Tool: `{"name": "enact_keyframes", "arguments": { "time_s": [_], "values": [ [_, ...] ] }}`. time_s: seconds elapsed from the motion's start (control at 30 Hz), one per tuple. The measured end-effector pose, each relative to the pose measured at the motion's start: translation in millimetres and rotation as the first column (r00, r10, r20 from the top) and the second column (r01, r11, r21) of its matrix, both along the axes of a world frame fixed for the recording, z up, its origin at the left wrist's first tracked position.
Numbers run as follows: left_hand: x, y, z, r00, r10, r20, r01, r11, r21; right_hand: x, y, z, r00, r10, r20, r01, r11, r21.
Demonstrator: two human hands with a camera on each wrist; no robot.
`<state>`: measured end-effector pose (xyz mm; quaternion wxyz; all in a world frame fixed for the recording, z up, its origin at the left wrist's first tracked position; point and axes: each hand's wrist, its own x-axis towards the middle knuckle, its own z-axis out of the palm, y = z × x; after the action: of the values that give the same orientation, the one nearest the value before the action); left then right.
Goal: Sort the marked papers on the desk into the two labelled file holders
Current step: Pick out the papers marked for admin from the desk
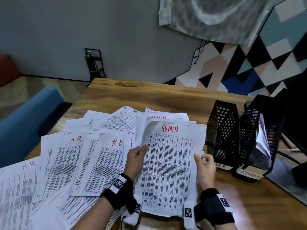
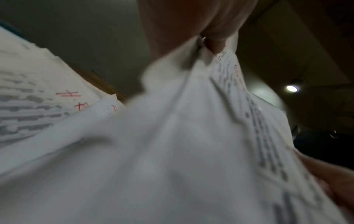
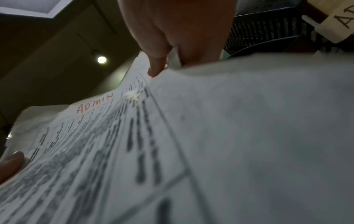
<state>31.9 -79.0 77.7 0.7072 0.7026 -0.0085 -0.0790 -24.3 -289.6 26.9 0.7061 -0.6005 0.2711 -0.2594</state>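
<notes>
Nearest the person, both hands grasp one ADMIN sheet (image 1: 169, 163) above the desk's (image 1: 157, 95) near edge: the left hand (image 1: 135, 161) pinches its left margin, the right hand (image 1: 205, 166) its right margin. Left of it, HR papers (image 1: 63, 163) lie fanned towards the desk's left edge. Along the right edge stand the HR holder (image 1: 223, 130) and, beside it, the ADMIN holder (image 1: 255, 138) with sheets inside.
</notes>
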Motion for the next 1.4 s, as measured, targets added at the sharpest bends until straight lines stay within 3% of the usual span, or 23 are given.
{"name": "enact_keyframes", "arguments": {
  "time_s": [0.13,0.43,0.63,0.93,1.03,1.2,1.3,1.4],
  "values": [
    [4,7,-7,0.998,0.051,-0.030,-0.053,0.995,-0.082,-2,1,-2,0.999,0.011,0.043,-0.011,1.000,0.003],
    [-5,6,5,0.999,0.023,-0.045,-0.027,0.996,-0.089,-2,1,14,0.993,0.096,0.075,-0.098,0.995,0.015],
    [-2,10,-6,0.999,-0.026,-0.048,0.022,0.997,-0.073,4,-11,45,0.973,0.168,0.161,-0.147,0.980,-0.135],
    [-3,13,-7,0.996,-0.082,-0.043,0.081,0.996,-0.037,8,-22,56,0.956,0.281,0.089,-0.244,0.924,-0.293],
    [-7,13,-2,0.998,-0.055,-0.011,0.054,0.996,-0.073,5,-20,52,0.937,0.342,0.076,-0.319,0.923,-0.218],
    [-5,14,-7,0.997,-0.065,-0.030,0.062,0.994,-0.089,0,-14,34,0.864,0.494,-0.097,-0.503,0.844,-0.188],
    [-2,17,-12,0.998,-0.047,-0.047,0.044,0.998,-0.050,-3,-12,30,0.857,0.505,-0.101,-0.514,0.837,-0.188],
    [-4,17,-5,0.998,-0.057,-0.002,0.057,0.997,-0.047,-3,-12,33,0.897,0.442,-0.026,-0.438,0.878,-0.191]
  ]
}}
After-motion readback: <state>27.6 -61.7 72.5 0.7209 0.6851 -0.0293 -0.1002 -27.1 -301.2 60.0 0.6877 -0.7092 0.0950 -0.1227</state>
